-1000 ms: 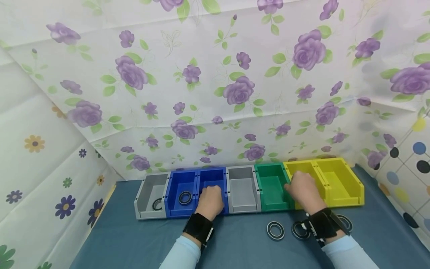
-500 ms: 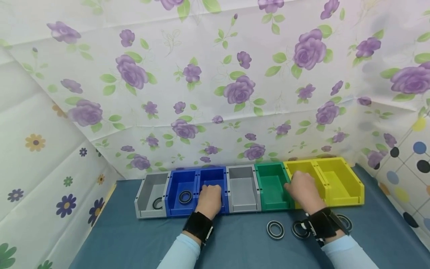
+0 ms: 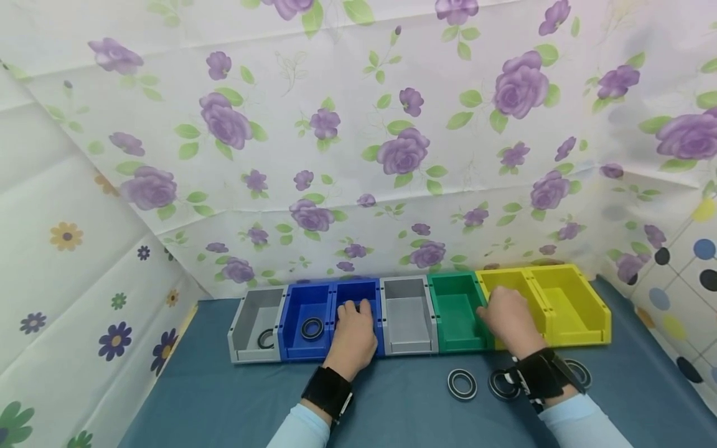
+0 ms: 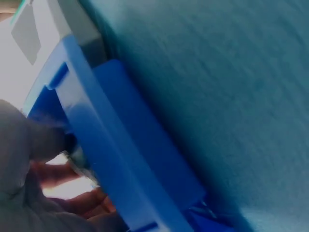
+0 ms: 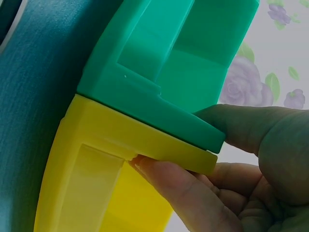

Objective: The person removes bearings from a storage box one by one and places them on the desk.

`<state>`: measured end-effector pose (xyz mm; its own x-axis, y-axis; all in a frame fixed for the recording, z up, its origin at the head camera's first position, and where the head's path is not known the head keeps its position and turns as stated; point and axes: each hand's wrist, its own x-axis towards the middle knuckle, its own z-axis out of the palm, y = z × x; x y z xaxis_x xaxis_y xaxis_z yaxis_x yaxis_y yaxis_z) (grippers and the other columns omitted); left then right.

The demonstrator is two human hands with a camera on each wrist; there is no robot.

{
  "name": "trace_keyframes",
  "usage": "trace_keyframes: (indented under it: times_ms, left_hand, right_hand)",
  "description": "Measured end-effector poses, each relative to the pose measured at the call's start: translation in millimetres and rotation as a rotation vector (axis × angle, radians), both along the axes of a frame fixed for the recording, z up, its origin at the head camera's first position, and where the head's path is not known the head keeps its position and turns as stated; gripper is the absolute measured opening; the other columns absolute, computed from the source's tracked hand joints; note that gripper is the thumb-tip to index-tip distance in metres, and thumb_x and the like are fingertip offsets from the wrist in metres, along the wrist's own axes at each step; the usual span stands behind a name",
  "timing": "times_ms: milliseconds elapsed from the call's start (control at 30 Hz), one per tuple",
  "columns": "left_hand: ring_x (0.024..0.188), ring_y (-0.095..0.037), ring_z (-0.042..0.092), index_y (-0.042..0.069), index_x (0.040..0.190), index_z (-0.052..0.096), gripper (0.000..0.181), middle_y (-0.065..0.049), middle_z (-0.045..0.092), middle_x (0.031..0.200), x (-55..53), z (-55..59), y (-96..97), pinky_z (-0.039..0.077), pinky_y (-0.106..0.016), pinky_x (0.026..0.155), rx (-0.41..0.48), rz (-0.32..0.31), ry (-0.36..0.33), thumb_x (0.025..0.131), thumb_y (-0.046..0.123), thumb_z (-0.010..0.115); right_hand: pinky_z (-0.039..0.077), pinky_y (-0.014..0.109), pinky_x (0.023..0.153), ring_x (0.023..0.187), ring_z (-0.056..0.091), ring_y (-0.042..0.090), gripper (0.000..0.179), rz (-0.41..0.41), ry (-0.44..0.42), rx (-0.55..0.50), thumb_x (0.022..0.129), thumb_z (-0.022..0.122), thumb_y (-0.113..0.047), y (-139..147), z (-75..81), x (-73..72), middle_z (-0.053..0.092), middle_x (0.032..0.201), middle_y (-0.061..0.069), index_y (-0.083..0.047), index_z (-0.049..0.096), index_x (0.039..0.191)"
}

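My left hand (image 3: pixel 353 341) reaches into the right-hand blue bin (image 3: pixel 356 283). In the left wrist view its thumb and fingers pinch a ring bearing (image 4: pixel 81 162), mostly hidden behind the bin's front wall. At the other side, my right hand (image 3: pixel 508 317) grips the adjoining side walls of the green bin (image 5: pixel 145 101) and the left yellow bin (image 5: pixel 130 137). Its thumb lies on the green side and a finger on the yellow side. One bearing (image 3: pixel 312 319) lies in the left blue bin (image 3: pixel 308 353), another bearing (image 3: pixel 262 339) in the far-left grey bin (image 3: pixel 254 356).
Between the blue and green bins stands a grey bin (image 3: pixel 406 347). A second yellow bin (image 3: pixel 577 336) ends the row at right. On the blue cloth (image 3: pixel 409 410) in front lie three bearings (image 3: pixel 450 386), two partly covered by the right wrist. A flowered sheet (image 3: pixel 358 155) rises behind.
The left hand's fingers have uncurled somewhat and show more over the blue bin, the hand shifting slightly right. The right hand keeps its grip on the bin walls.
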<state>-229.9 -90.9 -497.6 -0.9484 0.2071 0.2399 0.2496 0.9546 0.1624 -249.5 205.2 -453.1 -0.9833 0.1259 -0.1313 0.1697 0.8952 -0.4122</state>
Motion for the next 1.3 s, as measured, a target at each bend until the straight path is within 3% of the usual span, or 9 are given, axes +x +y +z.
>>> trace_keyframes:
  times_ms: [133, 233, 400, 533, 633, 800, 1067, 1300]
  left_hand:
    - [0.096, -0.029, 0.045, 0.003, 0.123, 0.044, 0.035, -0.019, 0.048, 0.105, 3.3, 7.7, 2.4, 0.047, -0.037, 0.078, 0.157, 0.036, 0.040, 0.101, 0.029, 0.034]
    - [0.092, -0.026, 0.047, 0.004, 0.119, 0.047, 0.041, -0.015, 0.049, 0.098, 6.7, 15.1, 4.1, 0.047, -0.035, 0.075, 0.238, 0.057, 0.057, 0.102, 0.038, 0.029]
    - [0.081, -0.018, 0.054, 0.005, 0.113, 0.054, 0.057, -0.008, 0.055, 0.090, 14.2, 26.8, 7.0, 0.049, -0.030, 0.067, 0.365, 0.062, 0.063, 0.096, 0.055, 0.033]
    - [0.076, -0.013, 0.056, 0.008, 0.115, 0.055, 0.060, -0.007, 0.058, 0.092, 21.4, 32.9, 10.1, 0.047, -0.021, 0.057, 0.469, 0.046, 0.009, 0.091, 0.061, 0.039]
    - [0.081, -0.013, 0.057, 0.011, 0.122, 0.054, 0.058, -0.009, 0.057, 0.102, 27.4, 36.6, 13.1, 0.048, -0.018, 0.057, 0.520, 0.020, -0.036, 0.090, 0.058, 0.047]
    - [0.090, -0.015, 0.059, 0.014, 0.126, 0.053, 0.051, -0.009, 0.056, 0.111, 36.5, 41.6, 17.7, 0.052, -0.018, 0.063, 0.510, -0.055, -0.062, 0.088, 0.050, 0.056]
    - [0.098, -0.014, 0.060, 0.022, 0.120, 0.058, 0.041, -0.003, 0.058, 0.113, 47.2, 43.2, 24.8, 0.054, -0.022, 0.074, 0.493, -0.140, -0.062, 0.084, 0.037, 0.068]
    - [0.099, -0.011, 0.058, 0.024, 0.117, 0.062, 0.041, 0.002, 0.060, 0.110, 60.2, 37.0, 35.7, 0.053, -0.024, 0.080, 0.454, -0.228, -0.147, 0.077, 0.026, 0.072]
  right_hand:
    - [0.040, 0.026, 0.045, 0.054, 0.052, 0.020, 0.025, 0.000, -0.003, -0.003, 0.086, 0.064, -0.022, 0, 0.1, -0.4, 0.055, 0.065, 0.011, 0.002, 0.061, 0.079]
    - [0.040, 0.026, 0.045, 0.055, 0.052, 0.020, 0.025, 0.002, -0.002, -0.002, 0.086, 0.064, -0.022, -1, 0.5, -0.5, 0.055, 0.065, 0.011, 0.002, 0.062, 0.080]
    - [0.040, 0.026, 0.045, 0.054, 0.052, 0.020, 0.025, 0.005, -0.002, -0.003, 0.087, 0.064, -0.022, -1, 2.1, -0.3, 0.055, 0.065, 0.011, 0.002, 0.062, 0.080]
    - [0.040, 0.026, 0.045, 0.054, 0.052, 0.020, 0.026, 0.005, -0.001, 0.002, 0.086, 0.064, -0.023, -1, 1.0, 0.0, 0.055, 0.064, 0.011, 0.002, 0.062, 0.079]
    - [0.040, 0.026, 0.045, 0.054, 0.052, 0.020, 0.026, 0.006, 0.003, -0.001, 0.086, 0.065, -0.022, 0, -2.1, 0.6, 0.056, 0.064, 0.011, 0.002, 0.062, 0.079]
    - [0.040, 0.026, 0.045, 0.053, 0.052, 0.020, 0.025, 0.016, 0.021, -0.003, 0.086, 0.065, -0.022, 3, -7.0, 0.9, 0.055, 0.063, 0.010, 0.002, 0.062, 0.079]
    - [0.040, 0.026, 0.044, 0.054, 0.052, 0.021, 0.026, 0.018, 0.037, 0.008, 0.086, 0.065, -0.023, 1, -4.2, -1.0, 0.056, 0.064, 0.011, 0.002, 0.062, 0.079]
    - [0.040, 0.026, 0.045, 0.055, 0.052, 0.021, 0.026, 0.013, 0.022, 0.008, 0.086, 0.065, -0.023, 0, 0.6, 0.5, 0.056, 0.064, 0.011, 0.001, 0.063, 0.077]
